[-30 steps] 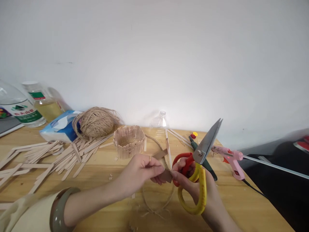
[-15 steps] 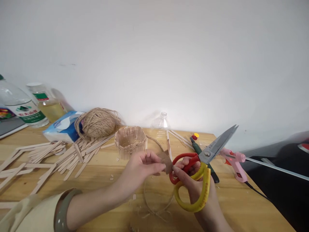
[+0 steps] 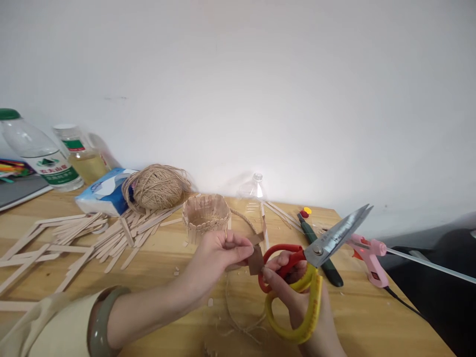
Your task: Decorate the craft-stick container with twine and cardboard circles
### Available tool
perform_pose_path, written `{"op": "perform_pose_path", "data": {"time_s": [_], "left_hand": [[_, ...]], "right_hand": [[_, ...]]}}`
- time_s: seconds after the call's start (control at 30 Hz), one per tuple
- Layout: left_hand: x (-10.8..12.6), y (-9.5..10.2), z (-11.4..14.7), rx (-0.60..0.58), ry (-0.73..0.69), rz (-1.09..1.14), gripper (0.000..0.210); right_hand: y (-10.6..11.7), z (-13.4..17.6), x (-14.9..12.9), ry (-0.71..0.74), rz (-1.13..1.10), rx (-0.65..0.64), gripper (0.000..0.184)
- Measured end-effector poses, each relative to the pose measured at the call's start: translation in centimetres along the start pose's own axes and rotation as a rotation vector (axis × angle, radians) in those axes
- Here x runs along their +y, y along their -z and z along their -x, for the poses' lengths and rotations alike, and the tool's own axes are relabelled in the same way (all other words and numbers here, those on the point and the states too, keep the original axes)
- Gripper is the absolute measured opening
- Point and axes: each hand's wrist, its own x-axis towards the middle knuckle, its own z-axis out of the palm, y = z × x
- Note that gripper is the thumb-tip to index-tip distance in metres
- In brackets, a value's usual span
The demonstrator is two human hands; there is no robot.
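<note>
And there it was, the small brown piece [image 3: 256, 261], right at the fingertips of the left hand [image 3: 228, 253]! Thumb and forefinger were pinched together on its left edge, no daylight between them, and the rest of it jutted out toward the right hand [image 3: 293, 285]. That hand's thumb tip sat right by the piece's lower right corner; whether it touched, you couldn't tell. Its fingers were curled around the scissors [image 3: 318, 249], gripping by the red and yellow handles, blades nearly together with just a sliver between the tips, aimed up and away to the right, in front of the pink glue gun [image 3: 372, 255]. So the piece was up between the two hands, left of the red handle! Just beyond the left hand stood the wooden-stick basket [image 3: 206, 220], with the braided cord [image 3: 242, 216] curving from its side toward the piece, all above the wooden table [image 3: 167, 322].
</note>
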Motion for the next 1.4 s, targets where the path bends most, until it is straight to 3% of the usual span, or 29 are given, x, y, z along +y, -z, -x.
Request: {"op": "perform_pose_path", "data": {"time_s": [0.27,0.4,0.57,0.7,0.87,1.17,1.4], "left_hand": [[-0.3,-0.5,0.4,-0.034,0.026,0.017,0.028],[-0.5,-0.9,0.5,-0.092,-0.006,0.012,0.026],[-0.8,-0.9,0.5,0.061,0.005,-0.027,0.016],[-0.5,-0.7,0.4,0.005,0.052,-0.053,0.015],[-0.3,-0.7,0.6,0.018,0.04,0.019,0.012],[-0.1,-0.8,0.7,0.036,0.007,0.04,0.01],[0.8,-0.5,0.9,0.177,-0.064,0.067,0.015]], "right_hand": [[-0.3,-0.3,0.1,0.03,-0.082,0.063,0.027],[-0.7,-0.3,-0.3,0.014,-0.079,0.12,0.031],[-0.9,-0.2,-0.5,0.018,-0.026,0.142,0.029],[-0.6,-0.3,-0.8,0.02,0.072,0.083,0.024],[-0.6,-0.3,-1.2,0.071,0.151,0.067,0.026],[-0.8,-0.2,-1.6,-0.071,0.17,-0.108,0.031],[0.4,0.0,-0.3,-0.062,0.096,-0.163,0.042]]}}
